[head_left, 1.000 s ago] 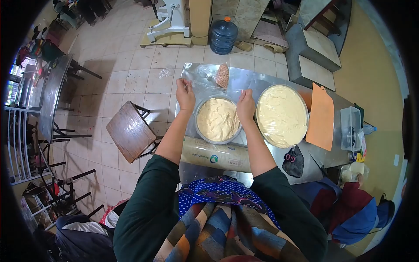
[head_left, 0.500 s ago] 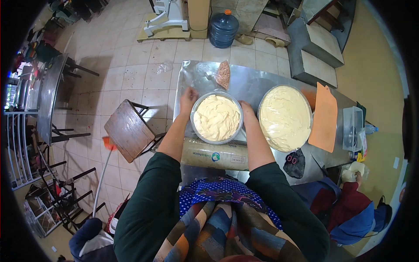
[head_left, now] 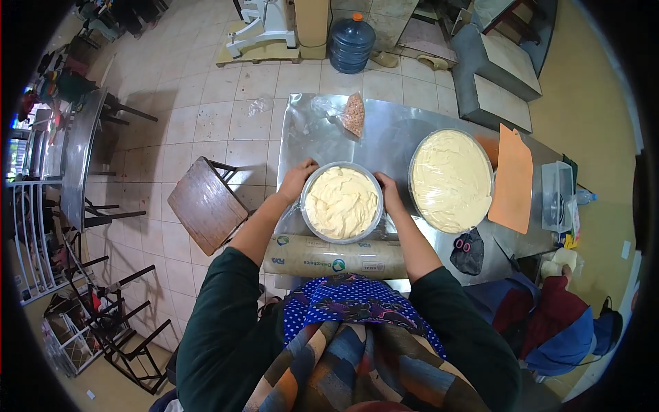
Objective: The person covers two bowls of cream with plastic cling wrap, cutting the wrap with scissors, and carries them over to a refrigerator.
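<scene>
Two bare hands are in my feed from the head camera, one on each side of a round container point(head_left: 343, 241) near the centre of the frame. It stands upright on the metal table point(head_left: 395, 123), filled with a pale, creamy mixture point(head_left: 341, 201). I see the left hand point(head_left: 298, 178) at the container's upper-left side, its fingers bent inward by the rim. The right hand point(head_left: 389, 192) is at the upper-right side, fingers also bent, the tips at the rim. From here I cannot tell whether either hand grips the container or merely rests against it.

Just below the container in the frame, I have a thick printed roll point(head_left: 336, 257) lying crosswise, between the two forearms. Right of centre sits a larger container point(head_left: 410, 182) of similar pale mixture, with shiny clear film over it, and beside that an orange board point(head_left: 511, 182). Below the larger container I make out a black bundle point(head_left: 467, 257) with pink rings on it. At upper centre, near the table's far edge, lies a clear bag of small pinkish-brown pieces point(head_left: 353, 115).
</scene>
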Available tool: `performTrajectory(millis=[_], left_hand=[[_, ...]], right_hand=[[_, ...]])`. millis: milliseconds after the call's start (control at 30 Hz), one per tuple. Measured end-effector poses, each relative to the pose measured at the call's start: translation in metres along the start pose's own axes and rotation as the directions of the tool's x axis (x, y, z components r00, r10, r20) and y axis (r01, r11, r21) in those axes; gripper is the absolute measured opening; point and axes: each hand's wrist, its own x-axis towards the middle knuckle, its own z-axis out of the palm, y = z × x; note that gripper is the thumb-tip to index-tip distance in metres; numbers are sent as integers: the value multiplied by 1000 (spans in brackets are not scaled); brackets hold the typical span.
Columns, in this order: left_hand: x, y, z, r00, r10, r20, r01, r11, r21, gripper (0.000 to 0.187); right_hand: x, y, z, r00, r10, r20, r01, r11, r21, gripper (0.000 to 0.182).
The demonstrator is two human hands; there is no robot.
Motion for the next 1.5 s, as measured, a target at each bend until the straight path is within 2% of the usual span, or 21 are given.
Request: performTrajectory(millis=[67, 133, 267, 367, 433, 467, 533, 667, 733, 867, 967, 1000, 1067, 1133, 1200, 1267, 1300, 1367, 1400, 1467, 1500], left_hand=[[-13, 6, 3, 996, -85, 38, 88, 994, -59, 25], [-20, -3, 12, 968, -250, 9, 239, 914, -328, 24], [-30, -10, 18, 954, -289, 84, 287, 790, -542, 19], [-45, 4, 5, 992, -113, 58, 126, 799, -589, 17], [-52, 10, -9, 951, -239, 198, 309, 789, -531, 20], [-57, 13, -15, 951, -239, 197, 308, 790, -530, 20], [-64, 33, -35, 800, -471, 371, 577, 436, -691, 22], [-79, 6, -24, 828, -520, 209, 486, 481, -730, 34], [-72, 59, -35, 883, -457, -108, 208, 588, -781, 48], [-63, 83, 7, 876, -482, -17, 283, 543, -791, 59], [-60, 92, 0, 882, -463, 90, 297, 397, -868, 61], [-59, 93, 0, 858, -491, 152, 334, 307, -891, 60], [-58, 78, 7, 867, -477, 144, 327, 325, -888, 67], [-59, 72, 10, 718, -663, 213, 472, 237, -849, 78], [-61, 74, 2, 726, -643, 243, 525, 291, -800, 79], [-65, 70, -2, 731, -625, 275, 573, 343, -744, 81], [-67, 61, 1, 770, -610, 185, 532, 455, -714, 77], [-65, 63, -2, 808, -581, 102, 487, 558, -672, 73], [-62, 77, -12, 858, -511, 57, 403, 600, -691, 68], [-55, 82, -9, 898, -440, 20, 325, 631, -705, 64], [-49, 77, 0, 911, -409, -51, 250, 647, -720, 60]], right_hand=[[-17, 9, -8, 995, -86, 42, 88, 995, -40, 14], [-29, 14, -14, 954, -275, 119, 299, 846, -441, 15], [-42, 16, -19, 967, -233, 105, 255, 865, -431, 20], [-51, 18, -20, 994, -103, 44, 112, 896, -431, 20], [-58, 19, -27, 998, -7, 54, 28, 917, -398, 21], [-62, 19, -31, 998, -8, 56, 30, 918, -396, 21], [-72, 17, -38, 998, 56, 31, -25, 781, -624, 24], [-93, 4, -28, 977, 97, -191, -157, 929, -335, 36], [-105, -20, 8, 954, -263, -146, 154, 843, -515, 52], [-98, -20, 39, 965, -263, 0, 241, 884, -400, 64], [-99, -15, 39, 996, -45, 76, 58, 984, -171, 75], [-97, -9, 33, 996, -44, 71, 56, 984, -169, 75], [-92, -1, 25, 983, 126, 130, -101, 977, -186, 78], [-99, -16, 25, 982, 136, 134, -100, 964, -246, 79], [-110, -29, 23, 980, 144, 140, -96, 947, -306, 79], [-122, -39, 5, 997, 22, 68, 34, 690, -723, 66], [-134, -42, -4, 998, 19, 65, 34, 692, -721, 66], [-168, -45, -18, 913, -337, 230, 320, 242, -916, 47], [-180, -44, -16, 916, -332, 225, 313, 241, -919, 47], [-206, -40, -1, 681, -565, 466, 527, -62, -847, 42], [-220, -42, 15, 659, -528, 536, 573, -110, -813, 48]])
